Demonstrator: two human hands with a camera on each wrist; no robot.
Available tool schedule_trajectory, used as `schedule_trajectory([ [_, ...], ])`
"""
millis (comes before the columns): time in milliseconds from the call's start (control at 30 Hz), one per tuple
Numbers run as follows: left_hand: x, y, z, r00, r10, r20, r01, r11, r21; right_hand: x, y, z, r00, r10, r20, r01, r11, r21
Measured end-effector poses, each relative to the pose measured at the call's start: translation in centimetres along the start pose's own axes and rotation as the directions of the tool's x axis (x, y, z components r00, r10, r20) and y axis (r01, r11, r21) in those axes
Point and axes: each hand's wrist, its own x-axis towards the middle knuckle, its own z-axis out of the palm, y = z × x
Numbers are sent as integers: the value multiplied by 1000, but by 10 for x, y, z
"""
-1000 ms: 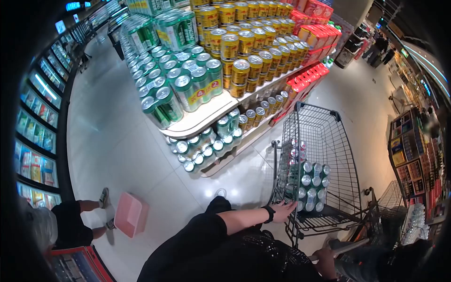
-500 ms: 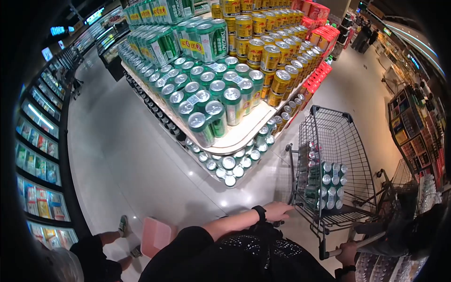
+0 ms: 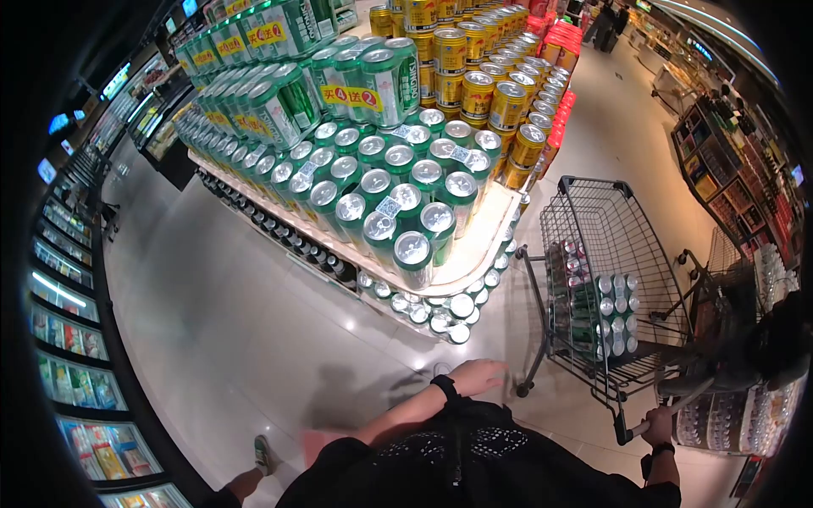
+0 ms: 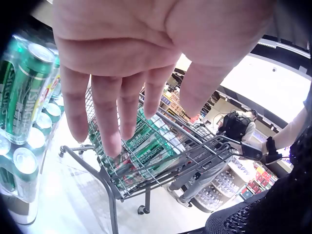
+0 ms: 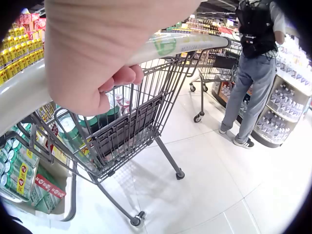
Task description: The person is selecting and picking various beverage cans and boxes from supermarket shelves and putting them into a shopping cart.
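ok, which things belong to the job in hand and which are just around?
Likely the job:
- cart, its handle in the right hand
- the cart's green cans
- left hand, empty

Likely just around:
- shelf with other green cans
- gold cans
- freezers
- person with backpack

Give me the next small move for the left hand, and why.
I'd probably bring the left hand over to the cart handle. It holds nothing, while the right hand alone grips the handle, and the cart carries packs of green cans, so a second grip would likely steady the steering.
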Motion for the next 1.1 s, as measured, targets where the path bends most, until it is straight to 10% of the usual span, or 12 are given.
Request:
schedule_trajectory([
  [600, 46, 16, -115, 928, 314, 201, -332, 941, 65, -50, -145, -5, 987, 131, -94, -125, 990, 67],
  [1100, -50, -72, -114, 768, 474, 430, -520, 854, -14, -99, -301, 21, 971, 227, -76, -223, 973, 66],
])
